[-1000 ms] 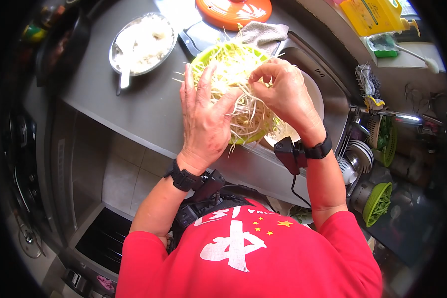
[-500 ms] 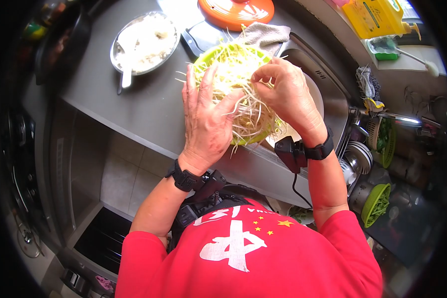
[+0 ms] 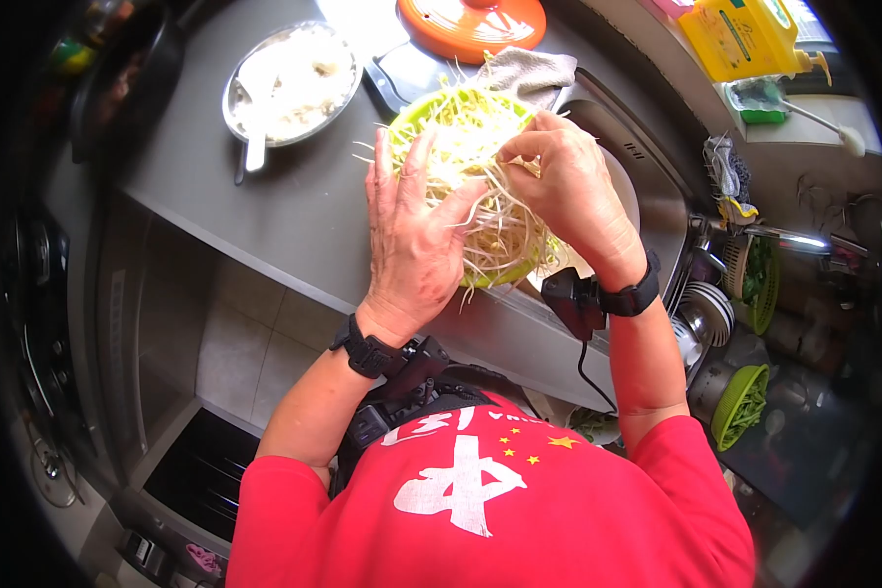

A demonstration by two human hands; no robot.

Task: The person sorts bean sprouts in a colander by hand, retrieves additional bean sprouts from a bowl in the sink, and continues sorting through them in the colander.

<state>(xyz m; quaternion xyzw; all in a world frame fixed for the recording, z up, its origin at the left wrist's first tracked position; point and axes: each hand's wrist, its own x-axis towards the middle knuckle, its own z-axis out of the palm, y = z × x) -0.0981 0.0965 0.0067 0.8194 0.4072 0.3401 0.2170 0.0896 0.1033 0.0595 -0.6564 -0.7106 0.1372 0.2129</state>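
Observation:
Long pale bean sprouts [image 3: 505, 230] are heaped over a light green basket [image 3: 411, 113] by the edge of the sink. Across the left side of the heap lies my left hand [image 3: 414, 235], fingers spread and thumb resting on the sprouts. My right hand [image 3: 570, 186] is at the right side of the heap, thumb and forefinger pinched together on a bean sprout. Strong light washes out the top of the heap, and the hands cover parts of the basket.
Left on the grey counter [image 3: 216, 211] stands a metal bowl [image 3: 227, 108] of white food with a spoon [image 3: 255, 152]. Behind the basket are an orange lid [image 3: 470, 24] and a grey cloth [image 3: 529, 71]. The sink [image 3: 657, 186] and a dish rack with plates [image 3: 710, 309] are to the right.
The view has shifted slightly, so the counter things sit a little further right. Both hands keep nearly the same pose on the sprouts.

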